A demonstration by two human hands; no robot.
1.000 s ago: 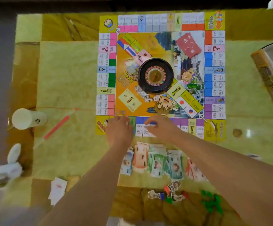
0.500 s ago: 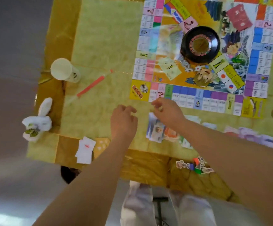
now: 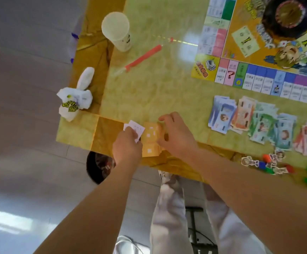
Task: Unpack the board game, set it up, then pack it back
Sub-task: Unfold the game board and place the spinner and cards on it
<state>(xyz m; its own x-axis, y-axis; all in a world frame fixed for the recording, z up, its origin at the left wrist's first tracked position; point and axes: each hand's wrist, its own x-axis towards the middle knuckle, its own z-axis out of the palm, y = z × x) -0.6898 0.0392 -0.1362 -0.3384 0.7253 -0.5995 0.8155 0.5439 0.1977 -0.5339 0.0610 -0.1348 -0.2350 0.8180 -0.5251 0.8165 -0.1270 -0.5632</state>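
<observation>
The orange cards point(image 3: 150, 142), long from 12 to 6 o'clock, are touched from 3 o'clock by the right hand point(image 3: 176, 137) (hold unclear), while white cards point(image 3: 137, 129) are pinched in the left hand point(image 3: 128, 149).

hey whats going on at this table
A person is working on a board game at a yellow marbled table. Their left hand grips a few small white cards at the near corner. The right hand has its fingers curled on a stack of orange cards with white squares right beside them. The colourful square game board lies open with a black roulette wheel on it. Paper banknotes are fanned out below it.
</observation>
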